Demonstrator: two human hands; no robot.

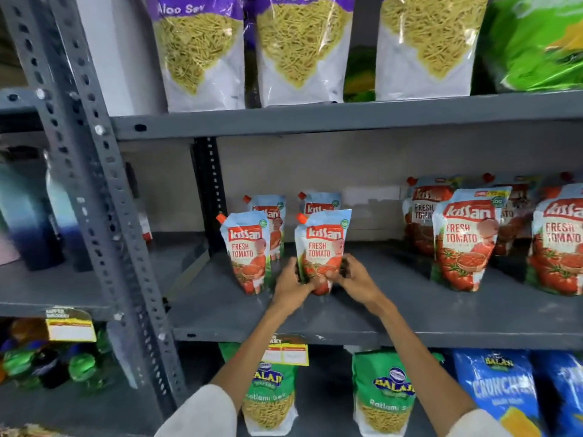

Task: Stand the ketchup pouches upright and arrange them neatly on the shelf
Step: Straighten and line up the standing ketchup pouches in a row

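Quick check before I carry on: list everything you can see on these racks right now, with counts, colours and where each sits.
Small ketchup pouches: four, red-blue, middle shelf left, upright.
Large ketchup pouches: at least five, middle shelf right.
Aloo sev bags: three, purple-white, top shelf.
Green bag: one, top right.
Balaji sev bags: two, green, bottom shelf.
Blue snack bags: two, bottom right.
Shelf: grey metal.
Left hand, right hand: grip the front-right small pouch.

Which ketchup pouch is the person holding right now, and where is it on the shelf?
In the head view, both hands grip the small front ketchup pouch, upright left of centre on the middle shelf, just right of a matching pouch; larger pouches stand farther right.
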